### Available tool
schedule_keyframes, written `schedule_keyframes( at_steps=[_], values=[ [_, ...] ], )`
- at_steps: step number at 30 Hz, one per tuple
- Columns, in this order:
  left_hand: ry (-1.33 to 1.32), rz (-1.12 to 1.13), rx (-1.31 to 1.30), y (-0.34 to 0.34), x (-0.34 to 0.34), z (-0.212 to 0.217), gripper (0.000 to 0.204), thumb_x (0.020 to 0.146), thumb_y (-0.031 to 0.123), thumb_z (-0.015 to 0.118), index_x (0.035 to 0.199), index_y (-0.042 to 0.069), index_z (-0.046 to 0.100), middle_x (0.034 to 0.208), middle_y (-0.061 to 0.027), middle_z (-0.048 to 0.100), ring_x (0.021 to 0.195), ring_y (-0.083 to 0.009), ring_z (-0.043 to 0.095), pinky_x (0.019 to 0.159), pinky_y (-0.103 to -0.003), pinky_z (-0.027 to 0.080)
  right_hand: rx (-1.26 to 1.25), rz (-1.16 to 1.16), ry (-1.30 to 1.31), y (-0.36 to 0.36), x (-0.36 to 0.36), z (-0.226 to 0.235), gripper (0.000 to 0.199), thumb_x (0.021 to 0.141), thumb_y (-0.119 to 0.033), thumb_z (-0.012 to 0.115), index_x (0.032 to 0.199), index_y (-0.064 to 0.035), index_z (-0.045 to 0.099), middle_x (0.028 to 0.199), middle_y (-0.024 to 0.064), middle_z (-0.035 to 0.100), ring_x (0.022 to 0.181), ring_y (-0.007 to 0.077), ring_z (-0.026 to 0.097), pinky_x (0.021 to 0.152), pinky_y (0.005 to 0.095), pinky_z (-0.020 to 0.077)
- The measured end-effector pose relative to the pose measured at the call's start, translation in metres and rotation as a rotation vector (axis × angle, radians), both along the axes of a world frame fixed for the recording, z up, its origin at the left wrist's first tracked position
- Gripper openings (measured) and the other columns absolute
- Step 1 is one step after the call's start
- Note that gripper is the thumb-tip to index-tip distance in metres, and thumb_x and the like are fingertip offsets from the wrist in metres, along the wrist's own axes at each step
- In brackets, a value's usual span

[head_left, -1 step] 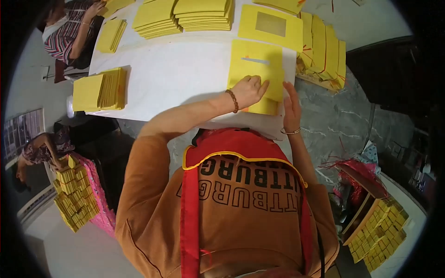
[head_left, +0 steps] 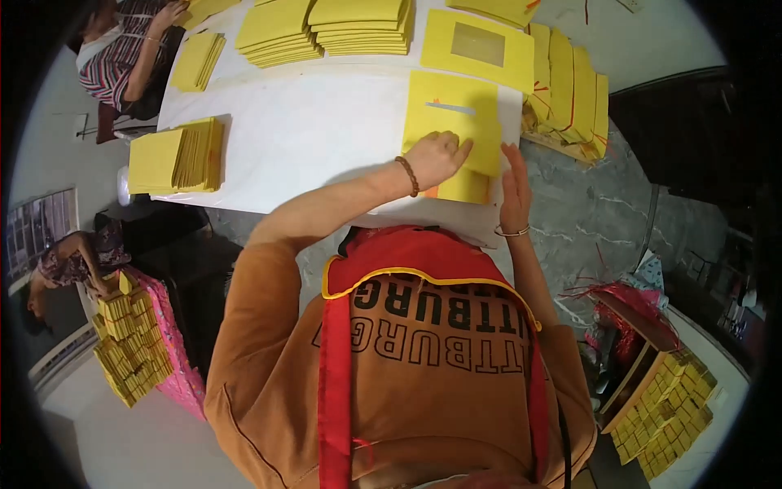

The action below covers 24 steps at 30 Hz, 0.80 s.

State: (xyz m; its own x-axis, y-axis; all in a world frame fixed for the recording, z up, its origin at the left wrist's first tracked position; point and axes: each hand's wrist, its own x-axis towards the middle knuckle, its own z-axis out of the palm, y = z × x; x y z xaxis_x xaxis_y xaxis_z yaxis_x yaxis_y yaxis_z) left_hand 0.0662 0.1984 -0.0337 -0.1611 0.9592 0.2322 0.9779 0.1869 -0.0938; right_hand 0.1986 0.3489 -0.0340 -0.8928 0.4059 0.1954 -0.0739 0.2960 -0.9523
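On the table in front of me lies a yellow paper envelope (head_left: 452, 94) with a narrow pale slot across its upper part. Its near part looks folded over, with a lower layer showing underneath. My left hand (head_left: 438, 158), a beaded bracelet at its wrist, rests on this paper with the fingers curled in. Whether something is inside those fingers is hidden. My right hand (head_left: 515, 191) stands beside the envelope's right edge, fingers straight and nearly upright, holding nothing. Just beyond lies another yellow envelope (head_left: 440, 49) with a greyish rectangular window.
Tall stacks of yellow envelopes (head_left: 358, 37) fill the table's far side. A fanned stack (head_left: 163, 163) sits at its left corner. Tied yellow bundles (head_left: 582, 106) stand off the right edge. Another person (head_left: 134, 61) works at far left. A second person (head_left: 73, 257) handles small yellow bundles (head_left: 130, 342).
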Motion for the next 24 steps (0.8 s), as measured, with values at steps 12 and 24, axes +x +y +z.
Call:
schedule_keyframes(
  at_steps=[12, 24],
  values=[
    [-0.149, 0.392, 0.113, -0.140, -0.053, -0.026, 0.044, 0.072, 0.012, 0.060, 0.114, -0.001, 0.052, 0.117, -0.0176, 0.052, 0.105, -0.0307, 0.049, 0.087, -0.038, 0.041, 0.504, 0.035, -0.130, -0.012, -0.005, -0.004, 0.034, 0.086, -0.014, 0.050, 0.118, -0.0046, 0.054, 0.121, 0.0103, 0.054, 0.122, 0.0277, 0.042, 0.102, 0.0398, 0.0259],
    [-0.259, 0.537, 0.068, -0.138, -0.042, -0.041, 0.044, 0.085, 0.031, 0.050, 0.122, 0.008, 0.045, 0.131, -0.0138, 0.038, 0.119, -0.0312, 0.035, 0.095, -0.044, 0.029, 0.763, 0.107, -0.123, -0.007, -0.015, -0.010, 0.028, 0.079, -0.020, 0.060, 0.107, -0.0172, 0.061, 0.117, -0.0010, 0.056, 0.121, 0.0237, 0.041, 0.098, 0.0459, 0.0240]
  ],
)
